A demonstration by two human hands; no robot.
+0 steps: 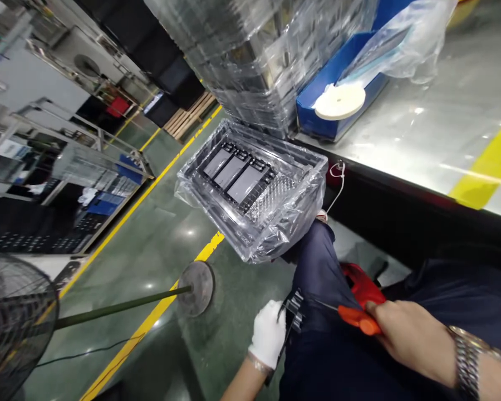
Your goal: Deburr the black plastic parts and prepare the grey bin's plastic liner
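My left hand [268, 333], in a white glove, grips a small black plastic part [293, 313] beside my knee. My right hand [413, 334], bare with a metal watch on the wrist, is closed on an orange-handled tool [359, 318] whose thin metal tip reaches toward the black part. Both hands hover over my dark blue trouser leg [321, 273]. Just beyond the knee sits a clear plastic tray [250, 184] wrapped in film, holding several dark flat panels.
A tall stack of clear trays [250, 61] stands behind it. A blue bin [338, 89] with a white disc [339, 101] rests on the steel table [434, 122]. A fan [12, 323] with its pole and round base [198, 280] is at left, on a green floor with yellow lines.
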